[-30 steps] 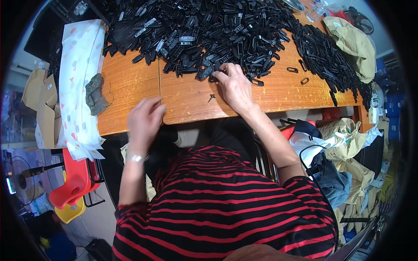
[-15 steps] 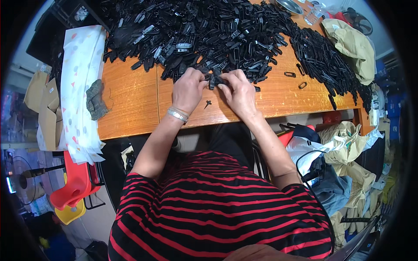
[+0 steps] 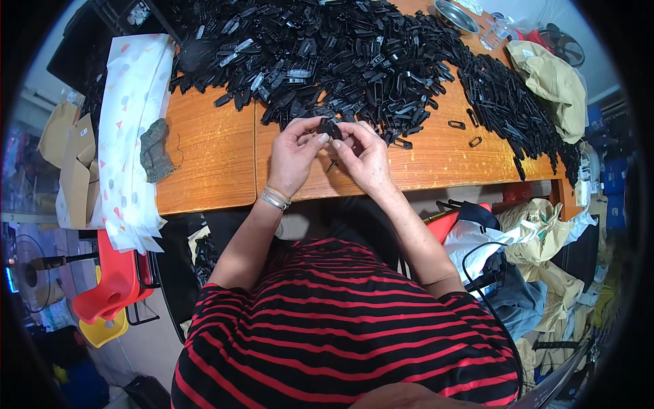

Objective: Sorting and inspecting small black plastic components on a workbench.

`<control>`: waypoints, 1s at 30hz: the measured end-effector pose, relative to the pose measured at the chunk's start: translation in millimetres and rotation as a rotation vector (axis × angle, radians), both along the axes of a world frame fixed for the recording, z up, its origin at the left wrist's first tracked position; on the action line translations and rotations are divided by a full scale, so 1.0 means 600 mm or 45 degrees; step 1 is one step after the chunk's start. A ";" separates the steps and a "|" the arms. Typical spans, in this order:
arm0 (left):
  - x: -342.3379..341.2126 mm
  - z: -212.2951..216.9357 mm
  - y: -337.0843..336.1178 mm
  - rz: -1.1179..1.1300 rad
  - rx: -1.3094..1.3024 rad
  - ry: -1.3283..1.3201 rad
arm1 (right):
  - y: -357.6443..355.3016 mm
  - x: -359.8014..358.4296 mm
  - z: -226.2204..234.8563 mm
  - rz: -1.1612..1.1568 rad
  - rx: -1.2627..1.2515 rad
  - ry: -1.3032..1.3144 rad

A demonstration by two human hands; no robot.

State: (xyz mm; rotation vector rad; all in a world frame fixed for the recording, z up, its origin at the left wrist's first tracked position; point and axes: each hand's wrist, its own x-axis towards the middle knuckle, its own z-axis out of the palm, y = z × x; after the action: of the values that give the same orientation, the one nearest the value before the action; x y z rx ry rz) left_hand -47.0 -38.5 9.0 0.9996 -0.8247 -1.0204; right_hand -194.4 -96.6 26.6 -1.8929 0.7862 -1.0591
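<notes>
Between my two hands is a small black plastic part (image 3: 330,128), pinched from both sides above the table's near part. My left hand (image 3: 294,157), with bands on its wrist, closes thumb and fingers on its left side. My right hand (image 3: 366,155) grips the other side the same way. Fingers cover much of the part, so its exact kind cannot be made out. A tiny dark piece (image 3: 332,165) lies on the wood below my hands. Just beyond them rises a big heap of similar black plastic pieces (image 3: 306,61).
A second heap of black frame-like pieces (image 3: 518,102) runs along the right side of the wooden table (image 3: 211,157), with a few loose frames (image 3: 475,142) beside it. Patterned white sheeting (image 3: 129,136) and a grey knit cloth (image 3: 157,151) lie left. A metal bowl (image 3: 456,16) stands far right.
Both hands have drawn slightly closer together, thumbs now meeting at the black part, which is tilted differently. The whole view has shifted a little.
</notes>
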 end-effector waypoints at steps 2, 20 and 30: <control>0.000 0.005 0.003 -0.020 0.017 -0.022 | 0.000 0.000 -0.001 0.008 0.027 0.001; -0.038 0.003 0.036 0.257 -0.017 -0.471 | 0.032 0.013 -0.025 -0.053 -0.455 0.065; -0.023 0.011 0.050 -0.152 -0.015 -0.138 | 0.058 0.027 -0.043 0.107 -0.111 -0.028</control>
State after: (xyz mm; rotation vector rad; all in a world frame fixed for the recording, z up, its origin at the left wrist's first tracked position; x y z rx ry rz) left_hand -61.0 -8.2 15.9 1.0120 -0.9886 -1.0686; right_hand -178.4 -61.5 1.0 -1.9668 0.6516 -1.0756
